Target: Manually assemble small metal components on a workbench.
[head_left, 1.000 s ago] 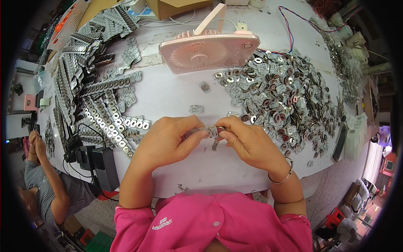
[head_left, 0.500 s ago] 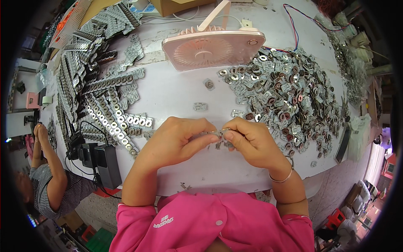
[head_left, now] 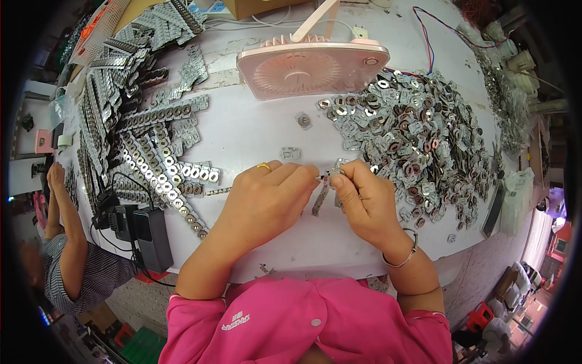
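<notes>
In the head view, the person's two hands meet over the near middle of the white bench (head_left: 260,136). The right hand (head_left: 367,195) pinches a small metal piece (head_left: 334,171) between thumb and forefinger, so that the piece sits between the two hands, off the bench. The left hand (head_left: 265,197), back upward and wearing a gold ring (head_left: 263,165), has its fingertips right by the left end of that piece; its own fingers hide their undersides, so I cannot tell whether its grip is closed on anything. A narrow greyish strip (head_left: 319,202) shows just below the fingertips, slanting down toward the person; whether it hangs or lies on the bench is unclear. A bracelet (head_left: 401,255) circles the right wrist. Beyond the hands, two loose metal pieces lie apart from each other, a rectangular one (head_left: 290,153) nearer and a rounder one (head_left: 304,120) farther off. A pink fan (head_left: 303,71) stands behind them. To the right spreads a heap of metal pieces (head_left: 418,139); to the left lie many long metal strips (head_left: 160,115), overlapping. Near the left edge of the bench stands a dark box (head_left: 152,239) beside cables, and past it sits a co-worker (head_left: 76,261).
</notes>
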Motion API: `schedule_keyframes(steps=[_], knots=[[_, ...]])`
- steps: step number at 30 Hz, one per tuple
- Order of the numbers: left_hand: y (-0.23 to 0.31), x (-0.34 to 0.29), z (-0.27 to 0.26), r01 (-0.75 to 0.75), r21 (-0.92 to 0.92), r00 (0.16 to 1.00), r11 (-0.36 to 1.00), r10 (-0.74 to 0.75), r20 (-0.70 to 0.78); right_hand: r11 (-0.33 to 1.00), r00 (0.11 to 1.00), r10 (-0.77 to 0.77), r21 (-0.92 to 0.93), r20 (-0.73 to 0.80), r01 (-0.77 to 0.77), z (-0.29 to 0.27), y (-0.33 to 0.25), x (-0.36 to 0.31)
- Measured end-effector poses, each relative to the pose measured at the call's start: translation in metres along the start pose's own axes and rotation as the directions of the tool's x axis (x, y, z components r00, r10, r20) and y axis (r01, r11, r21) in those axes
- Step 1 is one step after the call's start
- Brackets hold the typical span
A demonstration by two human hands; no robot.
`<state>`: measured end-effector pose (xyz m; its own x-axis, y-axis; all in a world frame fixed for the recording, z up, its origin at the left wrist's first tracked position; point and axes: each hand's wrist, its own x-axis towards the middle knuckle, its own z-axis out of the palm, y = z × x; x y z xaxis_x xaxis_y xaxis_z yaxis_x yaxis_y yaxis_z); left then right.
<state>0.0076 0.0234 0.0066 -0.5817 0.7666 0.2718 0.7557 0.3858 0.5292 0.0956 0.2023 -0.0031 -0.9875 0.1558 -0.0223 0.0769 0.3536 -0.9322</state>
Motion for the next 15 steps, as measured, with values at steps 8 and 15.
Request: schedule_keyframes(steps=[8, 15], knots=[[0.0, 0.001, 0.008, 0.013, -0.001, 0.996, 1.0, -0.013, -0.087, 0.965, 0.989, 0.151, 0.214, 0.008, -0.149, -0.001, 0.005, 0.0], [0.001, -0.003, 0.02, -0.056, 0.101, 0.997, 0.993, 0.061, -0.048, 0.913, 0.968, 0.248, 0.343, -0.038, -0.221, 0.004, 0.009, 0.001]])
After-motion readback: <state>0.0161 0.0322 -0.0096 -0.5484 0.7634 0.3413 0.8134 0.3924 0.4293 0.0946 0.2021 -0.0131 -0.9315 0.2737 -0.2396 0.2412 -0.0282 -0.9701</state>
